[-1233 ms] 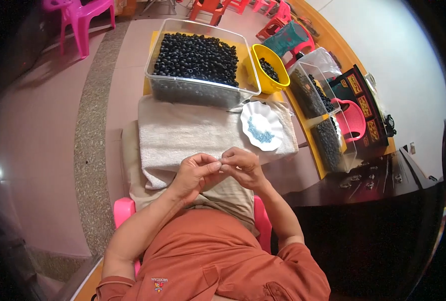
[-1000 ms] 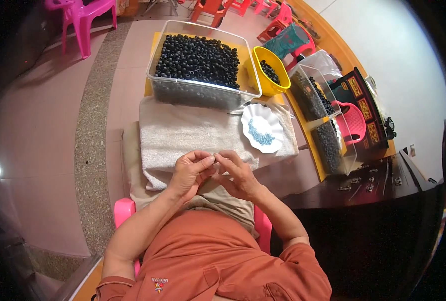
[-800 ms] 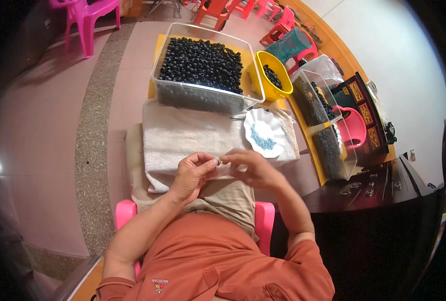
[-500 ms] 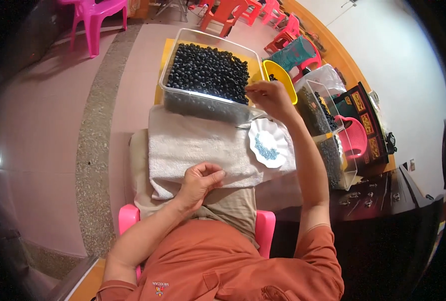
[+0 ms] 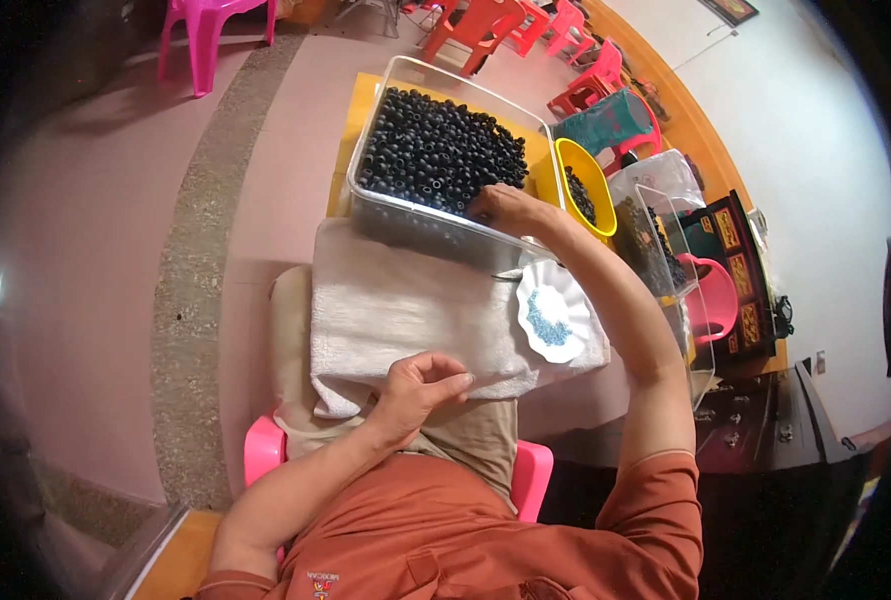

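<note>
My right hand (image 5: 513, 208) reaches over the near right corner of a clear plastic bin (image 5: 431, 212), its curled fingertips among small black ring-like pieces (image 5: 440, 145) with holes. Whatever is between those fingertips is hidden. Above my lap, my left hand (image 5: 417, 397) is closed in a pinch, thumb against forefinger; anything held there is too small to make out. Under it lies a white towel (image 5: 395, 310) across my legs. A white scalloped dish (image 5: 563, 350) with tiny pale blue bits rests on the towel's right part, below my right forearm.
A yellow basin (image 5: 605, 222) holding some black pieces stands right of the bin. Farther right are clear containers (image 5: 646, 262) with black pieces and a pink chair (image 5: 713, 298). Several red and pink chairs (image 5: 475, 30) stand beyond; a magenta one (image 5: 205, 40) is far left.
My right hand has moved from the bin's right edge leftward and down into the black pieces. My left hand keeps its pinch above my lap. The whole view has shifted slightly.
</note>
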Motion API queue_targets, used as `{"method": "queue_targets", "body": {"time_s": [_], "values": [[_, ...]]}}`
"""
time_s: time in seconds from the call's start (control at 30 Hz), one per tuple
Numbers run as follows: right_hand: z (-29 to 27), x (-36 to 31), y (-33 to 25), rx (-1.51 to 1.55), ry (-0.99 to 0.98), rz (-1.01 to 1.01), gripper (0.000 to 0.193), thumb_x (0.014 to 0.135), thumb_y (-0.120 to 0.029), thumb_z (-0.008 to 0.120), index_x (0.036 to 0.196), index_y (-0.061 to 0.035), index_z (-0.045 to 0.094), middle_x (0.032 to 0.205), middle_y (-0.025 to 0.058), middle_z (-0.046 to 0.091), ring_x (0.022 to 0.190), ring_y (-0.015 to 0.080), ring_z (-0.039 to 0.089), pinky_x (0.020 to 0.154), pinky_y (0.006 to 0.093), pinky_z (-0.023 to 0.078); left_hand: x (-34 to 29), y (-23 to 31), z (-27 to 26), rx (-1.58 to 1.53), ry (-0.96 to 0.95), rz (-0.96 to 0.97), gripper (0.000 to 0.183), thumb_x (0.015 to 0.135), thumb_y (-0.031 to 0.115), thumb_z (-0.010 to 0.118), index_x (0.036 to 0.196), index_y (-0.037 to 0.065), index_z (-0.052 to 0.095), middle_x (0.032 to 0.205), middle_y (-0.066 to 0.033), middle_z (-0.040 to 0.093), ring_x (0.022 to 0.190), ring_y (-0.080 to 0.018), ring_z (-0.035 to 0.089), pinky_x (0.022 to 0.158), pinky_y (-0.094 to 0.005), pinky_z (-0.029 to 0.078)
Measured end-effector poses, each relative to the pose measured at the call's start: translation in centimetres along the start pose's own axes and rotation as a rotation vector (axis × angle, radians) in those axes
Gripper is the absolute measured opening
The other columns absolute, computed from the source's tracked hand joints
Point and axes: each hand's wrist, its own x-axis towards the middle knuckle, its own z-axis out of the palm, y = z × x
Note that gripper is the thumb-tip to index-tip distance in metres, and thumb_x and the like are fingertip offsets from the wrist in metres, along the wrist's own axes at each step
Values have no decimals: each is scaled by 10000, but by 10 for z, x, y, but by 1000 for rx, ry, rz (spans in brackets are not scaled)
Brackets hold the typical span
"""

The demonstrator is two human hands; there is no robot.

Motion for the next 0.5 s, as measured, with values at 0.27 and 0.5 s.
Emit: {"method": "queue_targets", "body": {"time_s": [0.27,0.5], "values": [[10,4,10,298,-38,55,148,720,-106,605,790,3,677,664,151,637,630,171,580,584,386,461,1,0,1,22,-5,-6,99,848,8,683,929,21,627,884,-42,648,790,-111,630,710,-244,561],[3,-1,-2,425,-163,71,236,689,-87,628,897,-19,714,703,57,668,688,94,564,602,327,471,-1,-2,1,19,8,-14,108,847,12,688,938,34,634,891,-36,648,806,-110,631,723,-253,569]]}}
